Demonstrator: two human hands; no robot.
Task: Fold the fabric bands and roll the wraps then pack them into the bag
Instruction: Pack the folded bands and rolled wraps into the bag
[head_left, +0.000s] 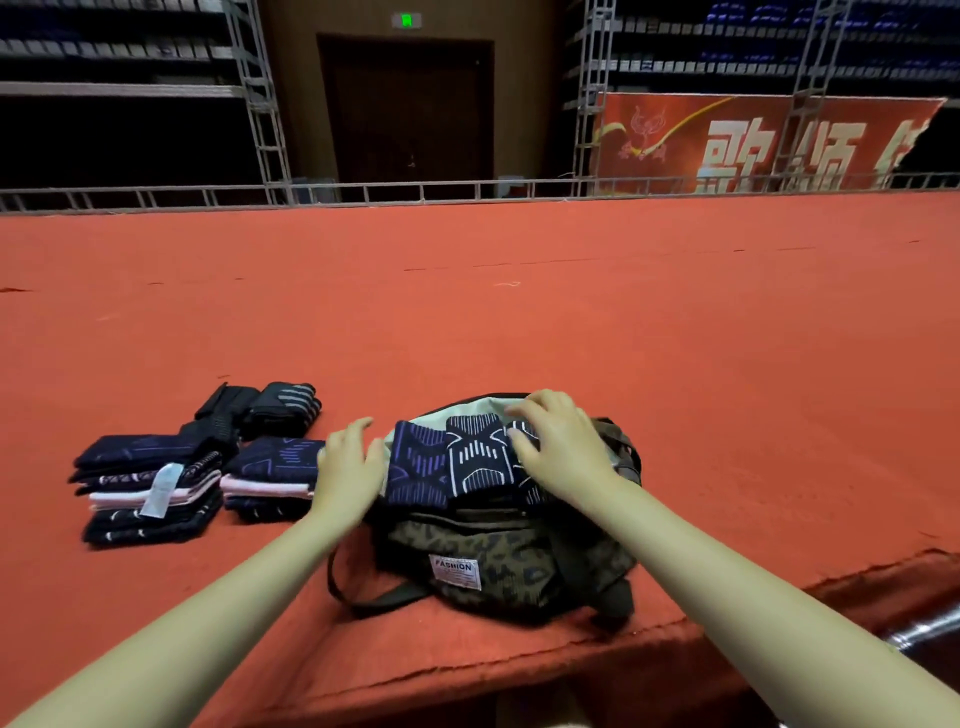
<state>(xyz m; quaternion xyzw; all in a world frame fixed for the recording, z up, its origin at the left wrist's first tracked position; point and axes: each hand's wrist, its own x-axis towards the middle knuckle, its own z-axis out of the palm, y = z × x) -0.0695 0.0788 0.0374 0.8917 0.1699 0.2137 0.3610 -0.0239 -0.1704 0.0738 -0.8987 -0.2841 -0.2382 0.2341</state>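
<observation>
Both hands work at the mouth of the bag (498, 561), a camouflage-print one with a "FASHION" label, lying on the red carpeted surface (467, 312). Left hand (350, 467) rests flat-fingered against the left rim of the opening, fingers relaxed and gripping nothing. Right hand (563, 447) lies spread over the right end of the folded bands in the bag (452, 460), fingers loosely bent and pressing down, not pinching.

Those dark, patterned bands stand side by side in the opening, half in and half out. Each has its long axis running from the bag's near edge toward its far edge, and together they form a row across the mouth from left to right.

To do this step well, my advice is to hold the rim wide with the left hand while the right pushes the row down evenly, so that the folds stay closed and no band tips or springs open. Pressing on one end only would likely tilt the row.

Left of the bag wait two stacks of folded bands (150, 488), the nearer stack (275, 475) just beside the left hand. Beyond them lie the black rolled wraps (260, 410), still unpacked.
</observation>
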